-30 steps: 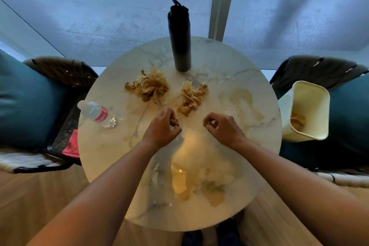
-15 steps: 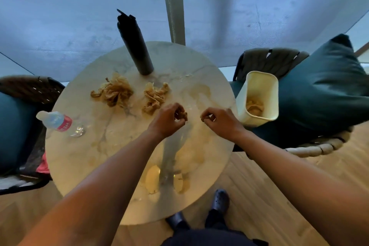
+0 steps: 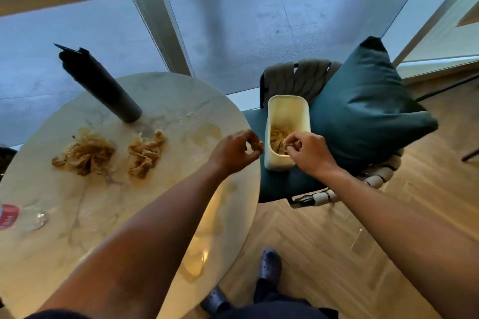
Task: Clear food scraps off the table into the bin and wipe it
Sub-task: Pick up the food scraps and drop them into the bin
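Observation:
My left hand [image 3: 234,153] hovers at the right edge of the round marble table [image 3: 168,101], pinching a small brown food scrap [image 3: 258,146]. My right hand [image 3: 309,151] is over the mouth of the cream bin [image 3: 287,106], its fingers pinching another scrap [image 3: 286,140]. The bin stands on the teal chair seat right of the table and holds brown scraps inside. On the table two piles remain: a larger one [image 3: 85,154] at the left and a smaller one [image 3: 145,151] beside it.
A tall black flask [image 3: 103,88] stands at the table's far side. A small water bottle [image 3: 10,216] with a red label lies at the left edge. A teal cushion [image 3: 363,109] leans on the chair behind the bin. My shoes [image 3: 270,264] are on the wooden floor.
Both hands have moved right from the table's middle with scraps pinched in them; the right hand now sits over the bin, the left at the table's edge. My view has swung right.

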A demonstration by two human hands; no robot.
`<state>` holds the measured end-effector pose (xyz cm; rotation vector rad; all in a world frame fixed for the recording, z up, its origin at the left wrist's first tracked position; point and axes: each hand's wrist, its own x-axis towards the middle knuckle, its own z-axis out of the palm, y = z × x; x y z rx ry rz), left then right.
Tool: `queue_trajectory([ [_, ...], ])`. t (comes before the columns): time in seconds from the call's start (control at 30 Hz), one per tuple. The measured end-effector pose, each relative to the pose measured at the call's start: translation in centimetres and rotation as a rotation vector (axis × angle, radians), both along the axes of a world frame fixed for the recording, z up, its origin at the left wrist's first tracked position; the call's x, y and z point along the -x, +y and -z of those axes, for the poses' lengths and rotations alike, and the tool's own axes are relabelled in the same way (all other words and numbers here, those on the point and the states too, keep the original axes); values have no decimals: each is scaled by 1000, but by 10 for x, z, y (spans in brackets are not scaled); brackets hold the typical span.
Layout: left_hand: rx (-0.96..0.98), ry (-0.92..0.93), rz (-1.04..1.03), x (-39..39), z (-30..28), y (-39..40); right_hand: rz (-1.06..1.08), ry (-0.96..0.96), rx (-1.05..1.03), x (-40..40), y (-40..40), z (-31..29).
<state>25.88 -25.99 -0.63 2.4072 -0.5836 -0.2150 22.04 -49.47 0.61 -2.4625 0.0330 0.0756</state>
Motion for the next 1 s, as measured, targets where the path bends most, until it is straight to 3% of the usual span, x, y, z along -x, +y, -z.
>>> queue_trajectory([
  [0.17, 7, -63, 11, -21, 2, -49, 99, -35, 9, -25, -27, 2],
  [0.4, -44, -37, -12, -24, 13, -64, 6, 74, 32, -40, -34, 12],
  [1.0, -171, 29, -326, 16, 15, 85, -260, 98, 70, -42, 67, 7],
])
